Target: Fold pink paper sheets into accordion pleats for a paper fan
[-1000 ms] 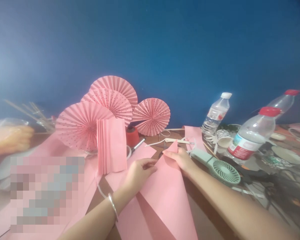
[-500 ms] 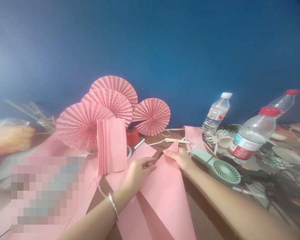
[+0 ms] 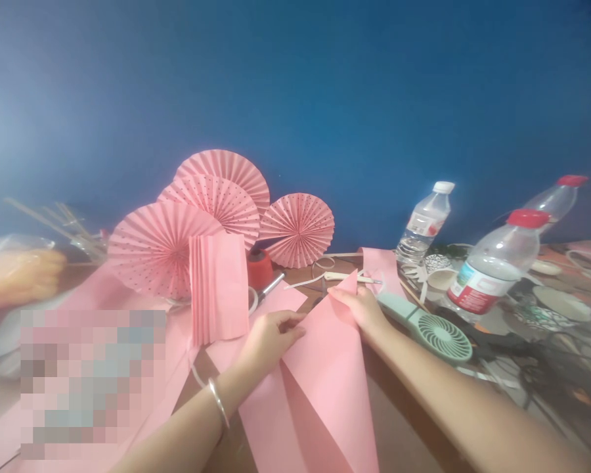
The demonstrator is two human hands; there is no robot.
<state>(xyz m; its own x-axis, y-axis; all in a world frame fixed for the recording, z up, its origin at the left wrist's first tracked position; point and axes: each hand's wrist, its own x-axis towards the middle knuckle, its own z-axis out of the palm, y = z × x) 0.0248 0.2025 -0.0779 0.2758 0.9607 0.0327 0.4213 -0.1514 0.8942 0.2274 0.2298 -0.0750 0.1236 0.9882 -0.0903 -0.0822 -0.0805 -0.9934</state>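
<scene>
A large sheet of pink paper point(image 3: 325, 368) slopes up from the table between my hands. Its upper corner stands raised, and my right hand point(image 3: 363, 309) pinches the paper just beside that point. On the sheet's left edge, the thumb and curled fingers of my left hand point(image 3: 274, 338) are closed; a silver bangle circles that wrist. Under the held sheet lies another pink sheet point(image 3: 261, 394). Left of my left hand stands a partly pleated pink paper piece point(image 3: 219, 286), with narrow folds along its left side.
Pleated pink paper rosettes point(image 3: 167, 246) lean against the blue wall. A red cone-shaped object point(image 3: 260, 268), a cream-handled tool point(image 3: 349, 278) and a green hand fan point(image 3: 423, 328) lie beyond my hands. Plastic bottles point(image 3: 495, 263) and clutter fill the right side. A pixelated patch hides part of the left.
My right hand and the raised paper corner have shifted slightly right and up. My left hand has barely moved, and the gap between both hands is a little wider.
</scene>
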